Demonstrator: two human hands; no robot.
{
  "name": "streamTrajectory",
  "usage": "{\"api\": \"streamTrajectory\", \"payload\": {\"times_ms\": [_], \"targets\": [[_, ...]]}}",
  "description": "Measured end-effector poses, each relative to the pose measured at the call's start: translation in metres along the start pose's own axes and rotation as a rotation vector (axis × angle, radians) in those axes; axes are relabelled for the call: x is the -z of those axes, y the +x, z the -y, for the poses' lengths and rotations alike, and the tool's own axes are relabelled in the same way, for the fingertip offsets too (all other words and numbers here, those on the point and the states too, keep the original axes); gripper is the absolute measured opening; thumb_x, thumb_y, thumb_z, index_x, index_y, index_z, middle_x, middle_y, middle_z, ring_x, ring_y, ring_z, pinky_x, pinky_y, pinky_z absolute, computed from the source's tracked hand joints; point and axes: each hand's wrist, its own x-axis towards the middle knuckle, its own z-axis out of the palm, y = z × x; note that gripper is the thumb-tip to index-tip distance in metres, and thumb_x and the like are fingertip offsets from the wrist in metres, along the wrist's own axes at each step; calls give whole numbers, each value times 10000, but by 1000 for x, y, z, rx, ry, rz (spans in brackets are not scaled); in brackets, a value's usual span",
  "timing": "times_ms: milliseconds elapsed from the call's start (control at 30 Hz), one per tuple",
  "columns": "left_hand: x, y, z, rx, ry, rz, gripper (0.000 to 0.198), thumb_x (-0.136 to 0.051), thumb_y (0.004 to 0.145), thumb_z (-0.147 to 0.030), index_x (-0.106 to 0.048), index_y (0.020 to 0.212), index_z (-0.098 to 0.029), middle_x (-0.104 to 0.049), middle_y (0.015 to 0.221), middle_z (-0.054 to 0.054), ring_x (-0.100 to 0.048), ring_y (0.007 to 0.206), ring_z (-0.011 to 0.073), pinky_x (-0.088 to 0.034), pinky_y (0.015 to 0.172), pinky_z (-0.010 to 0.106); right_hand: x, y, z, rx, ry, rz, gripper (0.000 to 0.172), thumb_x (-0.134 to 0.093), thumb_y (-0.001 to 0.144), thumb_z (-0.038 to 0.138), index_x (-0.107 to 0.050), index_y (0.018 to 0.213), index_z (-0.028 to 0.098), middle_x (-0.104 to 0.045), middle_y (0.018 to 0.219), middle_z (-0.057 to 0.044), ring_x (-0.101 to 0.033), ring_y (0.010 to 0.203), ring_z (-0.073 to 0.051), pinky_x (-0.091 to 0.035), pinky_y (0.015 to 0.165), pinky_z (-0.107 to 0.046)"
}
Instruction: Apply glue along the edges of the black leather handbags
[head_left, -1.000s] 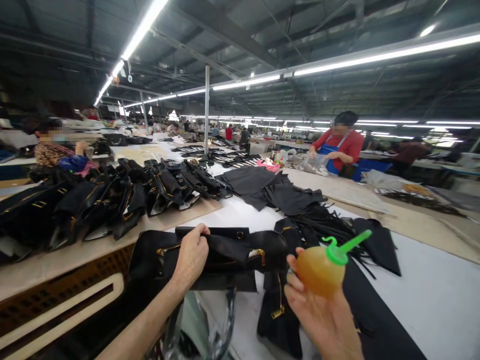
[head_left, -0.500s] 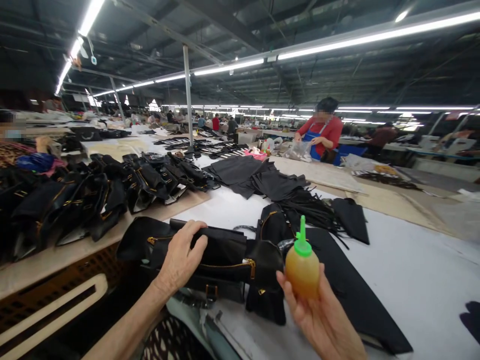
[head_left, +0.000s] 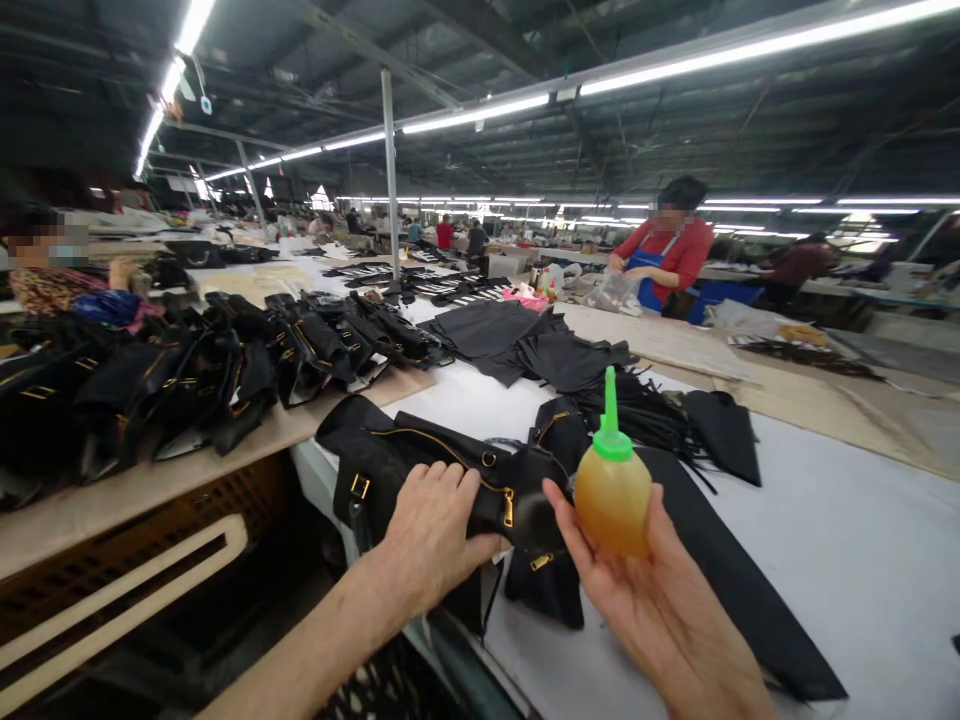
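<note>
A: Please, where is the black bag (head_left: pixel 386 460)?

B: It lies at the near edge of the white tabletop (head_left: pixel 862 530), its gold zipper pull (head_left: pixel 508 507) facing up.

A: And the left hand (head_left: pixel 439 530)?

B: Its grip is grasping this bag, with the fingers over the top and the thumb on the nearer side.

A: Is the right hand (head_left: pixel 652 610) free?

B: No, its grip holds the bottle (head_left: pixel 611 490) upright, green nozzle (head_left: pixel 611 425) upward, just beside the bag's right end.

A: What is beyond?

B: A pile of black pieces (head_left: pixel 487 335); more black bags (head_left: pixel 195 365) are at the left.
</note>
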Motion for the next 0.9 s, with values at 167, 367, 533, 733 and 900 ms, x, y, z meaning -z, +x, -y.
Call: {"api": "streamTrajectory", "payload": {"times_ms": [167, 367, 533, 733, 900], "targets": [[-8, -2, -9, 63, 16, -48, 582, -669, 567, -657, -580, 872, -170, -608, 906, 73, -528, 882, 287, -397, 766, 422, -17, -7, -8, -16, 71, -11, 676, -877, 527, 99, -600, 1135, 200, -626, 1158, -101, -505, 1097, -423, -552, 798, -488], [-11, -11, -4, 60, 43, -87, 253, -587, 732, -400, -541, 827, -170, -605, 867, 73, -531, 832, 257, -399, 723, 369, -38, -18, -18, -62, 9, 35, 336, -565, 894, 294, -559, 1201, 156, -619, 1147, -150, -530, 1077, -399, -570, 748, -445], [4, -18, 20, 154, -63, -252, 122, -437, 800, -275, -511, 811, -178, -594, 814, 62, -543, 801, 230, -389, 681, 319, -46, -21, -1, -132, -170, 101, 453, -337, 965, 443, -588, 1132, 106, -602, 1117, -248, -672, 814, -286, -577, 601, -317], [30, -20, 54, 277, -292, -427, 140, -388, 795, -252, -465, 697, -189, -499, 655, 3, -478, 630, 161, -347, 599, 263, -7, -10, 18, 29, -438, 183, 451, -641, 825, 438, -566, 1168, 156, -663, 994, -169, -634, 644, -178, -541, 557, -248], [50, -11, 78, 267, -601, -295, 192, -388, 759, -268, -526, 686, -158, -480, 624, -5, -449, 632, 158, -349, 577, 248, 9, 4, 23, 157, -746, 219, 495, -710, 759, 396, -519, 1191, 246, -661, 1003, -71, -637, 740, -203, -550, 626, -290]]}}
